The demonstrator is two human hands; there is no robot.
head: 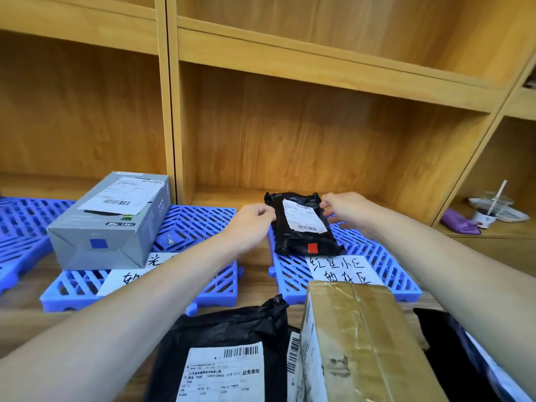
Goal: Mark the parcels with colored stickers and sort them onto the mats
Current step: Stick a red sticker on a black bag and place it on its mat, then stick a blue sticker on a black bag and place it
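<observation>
Black parcel (304, 224), red sticker (313, 248), on right mat (374, 256); left hand (251, 220) and right hand (345, 210) pinch its far corners. Grey box (110, 221), blue sticker (99, 244), at 9 o'clock on left mat (203, 224). Brown box (356, 338) at 6 o'clock hides the mat's near edge.

I count mats: three blue (203, 224) | black bag parcels: three (304, 224) | boxes: two, one grey (110, 224), one brown (362, 338) | handwritten paper signs: two (339, 271) | stickers: one red (312, 248), one blue (98, 244) | hands: two (252, 224)
</observation>
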